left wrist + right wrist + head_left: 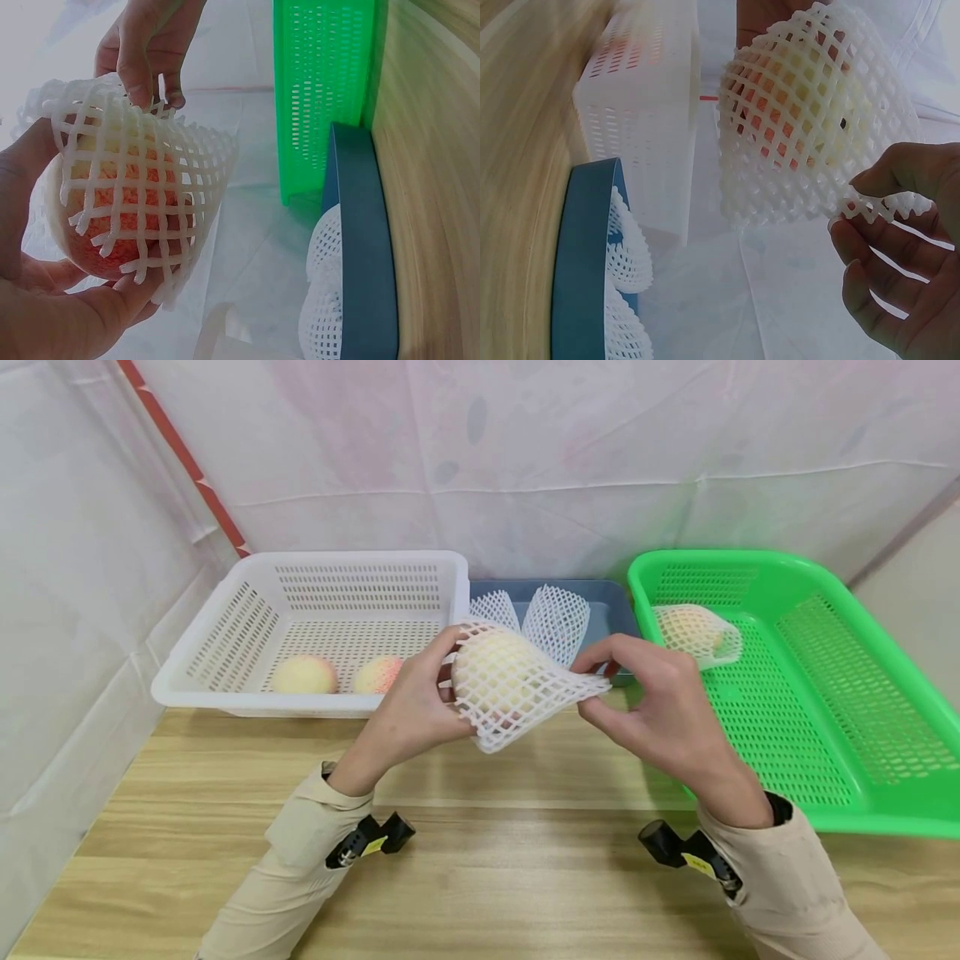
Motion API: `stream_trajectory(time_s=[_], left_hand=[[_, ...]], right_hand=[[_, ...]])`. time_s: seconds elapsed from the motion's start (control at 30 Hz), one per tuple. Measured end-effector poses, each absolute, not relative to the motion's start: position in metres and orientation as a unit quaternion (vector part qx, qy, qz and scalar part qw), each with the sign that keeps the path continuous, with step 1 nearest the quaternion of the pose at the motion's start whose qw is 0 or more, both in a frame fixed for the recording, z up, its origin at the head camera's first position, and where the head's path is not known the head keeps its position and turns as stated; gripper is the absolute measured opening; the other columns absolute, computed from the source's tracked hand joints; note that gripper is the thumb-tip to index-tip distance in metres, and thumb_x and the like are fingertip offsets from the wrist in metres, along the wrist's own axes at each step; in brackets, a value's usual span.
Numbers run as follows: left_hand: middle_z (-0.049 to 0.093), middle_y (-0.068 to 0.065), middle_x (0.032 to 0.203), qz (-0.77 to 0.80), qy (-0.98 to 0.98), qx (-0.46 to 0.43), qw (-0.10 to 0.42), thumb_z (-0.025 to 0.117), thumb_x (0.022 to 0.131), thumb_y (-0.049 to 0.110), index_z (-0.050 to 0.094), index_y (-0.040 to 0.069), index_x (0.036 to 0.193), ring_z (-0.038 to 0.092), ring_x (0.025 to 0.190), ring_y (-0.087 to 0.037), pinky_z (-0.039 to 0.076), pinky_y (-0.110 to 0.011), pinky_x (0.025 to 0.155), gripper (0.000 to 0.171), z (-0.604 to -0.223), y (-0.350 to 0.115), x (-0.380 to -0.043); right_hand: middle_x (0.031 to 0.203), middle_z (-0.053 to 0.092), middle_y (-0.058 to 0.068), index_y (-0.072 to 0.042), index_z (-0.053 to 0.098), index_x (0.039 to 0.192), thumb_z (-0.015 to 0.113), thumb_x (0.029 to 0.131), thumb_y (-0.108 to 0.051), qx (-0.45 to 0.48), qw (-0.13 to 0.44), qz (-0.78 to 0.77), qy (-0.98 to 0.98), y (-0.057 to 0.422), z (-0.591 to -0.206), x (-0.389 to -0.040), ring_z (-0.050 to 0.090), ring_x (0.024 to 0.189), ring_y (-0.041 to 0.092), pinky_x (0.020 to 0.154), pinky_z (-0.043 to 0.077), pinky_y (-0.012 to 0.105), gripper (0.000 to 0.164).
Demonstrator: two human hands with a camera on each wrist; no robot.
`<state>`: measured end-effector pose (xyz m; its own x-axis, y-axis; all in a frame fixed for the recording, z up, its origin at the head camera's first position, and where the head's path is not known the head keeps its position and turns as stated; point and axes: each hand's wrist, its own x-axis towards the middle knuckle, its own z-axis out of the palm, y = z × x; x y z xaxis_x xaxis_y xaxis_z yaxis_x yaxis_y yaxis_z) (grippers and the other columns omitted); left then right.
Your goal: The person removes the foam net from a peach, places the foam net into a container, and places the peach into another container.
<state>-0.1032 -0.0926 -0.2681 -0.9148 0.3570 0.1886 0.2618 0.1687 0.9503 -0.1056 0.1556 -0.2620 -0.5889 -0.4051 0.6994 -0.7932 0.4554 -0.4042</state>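
Note:
My left hand (408, 702) grips a pale yellow and red peach (112, 217) from its left side, fingers and thumb around it. A white foam net sleeve (543, 693) covers much of that peach, and its open mesh edge shows in the left wrist view. With thumb and fingertips, my right hand (660, 702) pinches the sleeve's narrow right end. In the right wrist view the peach (787, 112) shows through the mesh. Both hands hold the fruit and sleeve above the wooden table, in front of a blue-grey tray (607, 610).
Two bare peaches, one at the left (303, 675) and another (377, 675), lie in the white basket (187, 647). Foam sleeves (557, 622) stand in the tray. A sleeved peach (693, 633) lies in the green basket (810, 727) at right. A pale curtain (540, 460) hangs behind.

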Motion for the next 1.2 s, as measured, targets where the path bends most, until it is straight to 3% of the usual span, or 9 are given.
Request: stream_trajectory(time_s=[0.43,1.2], left_hand=[[0.050,-0.016,0.127,0.609,0.764,0.207,0.036,0.077,0.063,-0.013,0.044,0.003,0.135,0.061,0.105,-0.030,0.056,-0.031,0.083,0.081,-0.2662,-0.0933,-0.1029],[0.051,-0.017,0.128,0.597,0.773,0.212,0.025,0.080,0.063,-0.009,0.045,0.003,0.135,0.061,0.106,-0.032,0.056,-0.032,0.083,0.080,-0.2653,-0.0953,-0.1032]], right_hand=[[0.085,0.069,0.000,-0.005,0.069,0.084,0.071,0.064,0.014,0.389,0.257,0.383,-0.797,0.1569,-0.2627,-0.1065,0.061,0.075,0.015,0.072,0.046,0.013,0.028],[0.086,0.069,-0.002,-0.006,0.069,0.088,0.071,0.067,0.013,0.389,0.235,0.364,-0.813,0.1556,-0.2635,-0.1059,0.058,0.075,0.008,0.071,0.046,0.013,0.028]])
